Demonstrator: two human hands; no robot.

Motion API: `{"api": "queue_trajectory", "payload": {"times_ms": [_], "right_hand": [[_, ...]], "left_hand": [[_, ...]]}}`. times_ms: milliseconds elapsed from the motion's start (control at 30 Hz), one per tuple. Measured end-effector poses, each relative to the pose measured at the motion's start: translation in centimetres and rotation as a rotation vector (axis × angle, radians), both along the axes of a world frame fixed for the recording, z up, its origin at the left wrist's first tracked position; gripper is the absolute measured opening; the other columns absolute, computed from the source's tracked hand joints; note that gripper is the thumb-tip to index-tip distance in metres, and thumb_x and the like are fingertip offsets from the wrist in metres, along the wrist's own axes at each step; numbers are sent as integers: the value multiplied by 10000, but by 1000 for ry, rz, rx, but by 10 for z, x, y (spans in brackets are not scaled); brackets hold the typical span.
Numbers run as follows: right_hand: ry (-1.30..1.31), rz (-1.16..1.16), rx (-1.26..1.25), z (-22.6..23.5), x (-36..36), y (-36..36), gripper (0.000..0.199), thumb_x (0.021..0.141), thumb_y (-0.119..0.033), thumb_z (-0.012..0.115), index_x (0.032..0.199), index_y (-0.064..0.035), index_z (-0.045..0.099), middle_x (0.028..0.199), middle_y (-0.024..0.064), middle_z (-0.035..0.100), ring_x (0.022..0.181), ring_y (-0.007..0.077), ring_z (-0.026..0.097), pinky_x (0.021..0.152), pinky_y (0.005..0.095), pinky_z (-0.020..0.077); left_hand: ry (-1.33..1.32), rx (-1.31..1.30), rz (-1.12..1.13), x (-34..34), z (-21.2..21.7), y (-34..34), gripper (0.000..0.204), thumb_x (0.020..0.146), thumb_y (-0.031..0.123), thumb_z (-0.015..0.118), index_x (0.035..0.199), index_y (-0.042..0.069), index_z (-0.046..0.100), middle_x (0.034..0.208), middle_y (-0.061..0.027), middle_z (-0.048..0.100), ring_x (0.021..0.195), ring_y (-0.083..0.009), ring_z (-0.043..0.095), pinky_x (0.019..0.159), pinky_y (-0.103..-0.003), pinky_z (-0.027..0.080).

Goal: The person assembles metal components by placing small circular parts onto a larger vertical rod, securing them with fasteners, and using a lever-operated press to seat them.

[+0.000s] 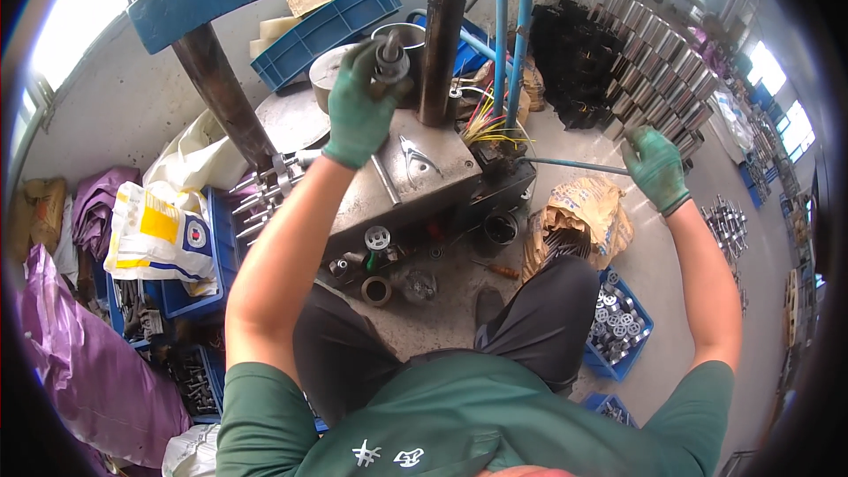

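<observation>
The left hand (360, 106), in a green glove, is wrapped around a small metal part (389, 60) seated under the press column (442, 35), steadying it. The right hand (655, 166) is curled on the blue lever (574, 164), out to the side, clear of the press.

White sack (157, 231): at the left, printed yellow and blue, slumped over a blue crate (221, 247).
Brown paper bag (585, 212): crumpled, on the floor just right of the press base.
</observation>
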State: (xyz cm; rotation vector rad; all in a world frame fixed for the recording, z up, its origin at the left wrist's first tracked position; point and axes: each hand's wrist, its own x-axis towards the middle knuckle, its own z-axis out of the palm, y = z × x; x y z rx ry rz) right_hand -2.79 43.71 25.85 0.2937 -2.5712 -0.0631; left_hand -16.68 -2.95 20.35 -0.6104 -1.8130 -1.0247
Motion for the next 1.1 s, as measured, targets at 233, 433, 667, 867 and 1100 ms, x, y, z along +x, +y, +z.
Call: {"api": "queue_trajectory", "payload": {"times_ms": [233, 433, 667, 867, 1100], "right_hand": [[-47, 411, -40, -75, 64, -123, 379, 937, -263, 713, 1225, -17, 708, 1101, 148, 732, 1022, 337, 703, 992, 435, 545], [-1082, 244, -2326, -188, 76, -246, 578, 1004, -621, 628, 1317, -137, 662, 1179, 113, 728, 1034, 259, 697, 932, 457, 574], [-1009, -308, -2635, -234, 61, -258, 335, 1005, -489, 694, 1023, -156, 663, 817, 54, 712, 625, 198, 625, 548, 382, 547], [-733, 167, -2394, -197, 71, -241, 274, 1018, -393, 705, 1129, -146, 658, 883, 69, 736, 608, 173, 647, 547, 344, 558], [-272, 462, -2422, -152, 121, -138, 436, 1090, -508, 523, 1142, -101, 672, 943, 267, 758, 645, 259, 735, 497, 339, 593]], "left_hand": [[-232, -78, -461, 136, -87, 5, 624, 833, 20, 853, 1409, 94, 625, 1394, -160, 652, 1206, -320, 690, 991, -400, 579], [-216, -449, -651, 156, -92, 9, 598, 800, -39, 788, 1370, 95, 663, 1376, -205, 665, 1074, -413, 720, 861, -447, 614], [-581, -291, -478, 135, -117, -15, 534, 880, -95, 657, 1389, 64, 635, 1354, -175, 643, 1174, -350, 675, 1012, -420, 562], [-687, -370, -482, 105, -146, -36, 549, 907, -106, 610, 1444, 8, 593, 1311, -113, 633, 1081, -218, 646, 994, -352, 529], [-803, -472, -564, 103, -159, -35, 491, 975, -20, 644, 1460, -13, 571, 1401, -162, 637, 1307, -281, 608, 1146, -392, 457]]}}
